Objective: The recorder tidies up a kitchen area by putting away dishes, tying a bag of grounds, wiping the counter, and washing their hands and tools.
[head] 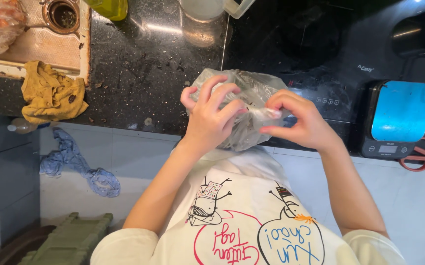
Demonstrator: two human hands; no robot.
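Nearest the camera, the person's white printed T-shirt point(251, 216) filled the lower middle of the view, with both bare forearms reaching up from it. Above the near edge of the black speckled stone worktop point(143, 73), the left hand point(210, 120) and the right hand point(298, 120) were close together, both clamped on a crumpled clear plastic bag point(249, 93). The left hand's fingers curled over the bag's near side, while the right hand's fingertips pinched a twisted part of the plastic. What the bag held could not be made out; only dark specks showed through it.

At the worktop's near right edge stood a small black kitchen scale with a blue platform point(401, 118), and a pair of red-handled scissors point(421, 154) lay just beside it. On the near left edge hung a rumpled mustard-yellow cloth point(50, 93). Beyond it, at the far left corner, lay a beige sink point(45, 44) with a round metal drain holding dark debris. At the far edge stood a clear plastic container point(202, 9), its contents hidden, and a yellow-green bottle point(109, 7).
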